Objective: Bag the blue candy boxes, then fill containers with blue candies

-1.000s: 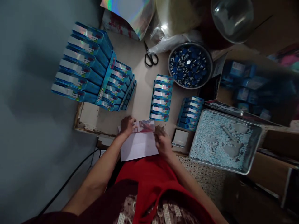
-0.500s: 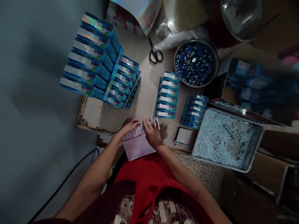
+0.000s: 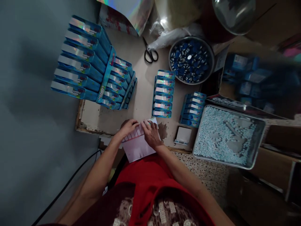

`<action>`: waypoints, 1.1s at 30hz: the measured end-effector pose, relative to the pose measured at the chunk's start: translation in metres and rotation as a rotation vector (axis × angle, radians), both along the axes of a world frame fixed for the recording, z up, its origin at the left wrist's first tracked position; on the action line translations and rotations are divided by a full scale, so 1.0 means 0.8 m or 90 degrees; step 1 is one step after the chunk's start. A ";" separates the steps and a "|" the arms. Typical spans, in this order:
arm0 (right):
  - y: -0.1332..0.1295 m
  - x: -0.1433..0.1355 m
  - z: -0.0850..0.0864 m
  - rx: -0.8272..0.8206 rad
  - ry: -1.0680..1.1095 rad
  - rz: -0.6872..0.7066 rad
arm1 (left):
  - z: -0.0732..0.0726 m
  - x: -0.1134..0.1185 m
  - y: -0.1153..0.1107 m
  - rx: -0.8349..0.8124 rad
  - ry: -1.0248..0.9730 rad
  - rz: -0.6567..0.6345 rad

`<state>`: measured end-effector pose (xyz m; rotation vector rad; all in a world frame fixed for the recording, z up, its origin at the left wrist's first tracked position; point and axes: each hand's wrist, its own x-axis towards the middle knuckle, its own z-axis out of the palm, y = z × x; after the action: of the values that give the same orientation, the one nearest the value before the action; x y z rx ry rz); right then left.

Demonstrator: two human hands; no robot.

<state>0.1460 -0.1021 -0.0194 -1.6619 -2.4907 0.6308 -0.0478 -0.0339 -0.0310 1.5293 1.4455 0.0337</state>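
A pale card sheet (image 3: 141,148) with a row of slots across it lies over the table's front edge, tilted toward my red apron. My left hand (image 3: 128,128) grips its upper left edge, fingers bent and close together. On its upper right, my right hand (image 3: 151,134) holds it with curled fingers; the fingertips of both hands are a short way apart. Just beyond my right hand is a row of blue printed packs (image 3: 162,98) in a tray. What the fingertips press on is partly hidden.
Tall stacked blue packs (image 3: 82,66) stand left, against the wall. Scissors (image 3: 150,55) lie behind. To the right are a bowl of blue caps (image 3: 191,64), more blue packs (image 3: 194,108), a small scale (image 3: 183,135), and a metal tray (image 3: 194,155) of small pale pieces.
My view has shifted slightly, so the table things sit further left. My right hand's fingers have moved a little on the card; both hands stay on it.
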 end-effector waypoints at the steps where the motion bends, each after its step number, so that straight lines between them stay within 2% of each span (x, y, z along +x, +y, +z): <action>1: 0.000 -0.001 -0.001 -0.007 -0.005 0.002 | 0.000 0.001 0.000 -0.001 0.007 -0.001; 9: -0.016 0.003 -0.010 -0.026 -0.021 -0.028 | 0.006 0.011 0.007 -0.014 0.050 -0.006; 15: -0.016 0.010 0.010 -0.039 0.001 -0.081 | 0.015 0.015 0.021 0.039 0.144 -0.013; 17: -0.016 0.013 0.022 -0.060 0.036 -0.145 | 0.014 0.015 0.028 0.058 0.170 -0.013; 20: -0.017 0.026 0.043 -0.120 0.191 -0.326 | 0.012 0.014 0.028 0.134 0.212 -0.027; 23: -0.017 0.055 0.071 -0.218 0.391 -0.532 | 0.021 0.023 0.000 0.264 0.241 0.020; 25: -0.015 0.082 0.092 -0.286 0.492 -0.621 | 0.034 0.042 -0.031 0.272 0.187 0.088; 27: -0.014 0.111 0.109 -0.344 0.575 -0.661 | 0.050 0.070 -0.061 0.183 0.049 0.179; 29: -0.013 0.137 0.120 -0.379 0.627 -0.670 | 0.065 0.105 -0.079 0.002 -0.158 0.284; 31: -0.015 0.158 0.126 -0.391 0.644 -0.663 | 0.073 0.141 -0.083 -0.203 -0.365 0.376; 33: -0.017 0.175 0.128 -0.390 0.649 -0.654 | 0.075 0.174 -0.075 -0.344 -0.503 0.420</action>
<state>0.2862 -0.1158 0.0826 -1.7541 -0.6438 1.5562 0.0910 -0.0937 0.0290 0.4508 1.1046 0.5357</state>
